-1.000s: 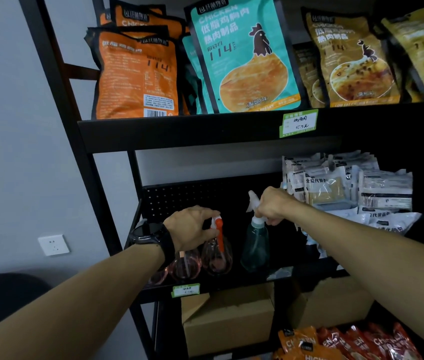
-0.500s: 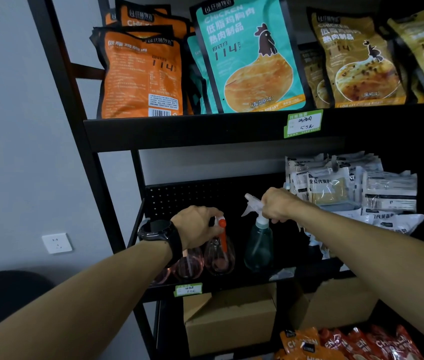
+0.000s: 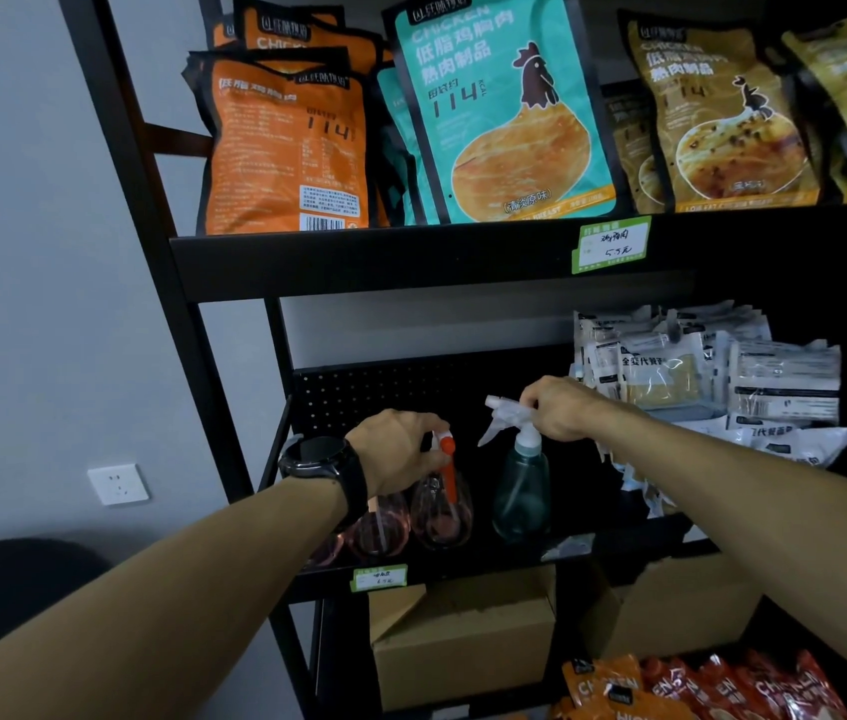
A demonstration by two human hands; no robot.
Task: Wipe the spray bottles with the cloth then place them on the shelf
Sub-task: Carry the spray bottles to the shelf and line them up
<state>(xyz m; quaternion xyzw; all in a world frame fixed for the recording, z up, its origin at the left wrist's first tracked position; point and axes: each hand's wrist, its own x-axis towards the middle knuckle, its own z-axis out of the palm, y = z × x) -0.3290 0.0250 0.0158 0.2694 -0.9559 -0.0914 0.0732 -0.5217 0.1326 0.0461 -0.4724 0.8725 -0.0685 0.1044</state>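
Observation:
Several spray bottles stand on the black middle shelf (image 3: 489, 561). A pink bottle with an orange trigger (image 3: 443, 506) has my left hand (image 3: 400, 449) closed over its head. Two more pink bottles (image 3: 379, 530) stand to its left, partly hidden by my wrist. To the right stands a teal bottle with a clear white trigger head (image 3: 521, 491); my right hand (image 3: 561, 410) grips the back of that head. Both bottles rest upright on the shelf. No cloth is in view.
White food packets (image 3: 712, 376) are piled on the same shelf just right of my right hand. Chicken snack bags (image 3: 504, 111) fill the shelf above. Cardboard boxes (image 3: 463, 641) sit below. A black frame post (image 3: 161, 283) and grey wall lie left.
Both hands stay on the same bottle heads. The teal bottle's nozzle has turned a little further left. The view has shifted slightly.

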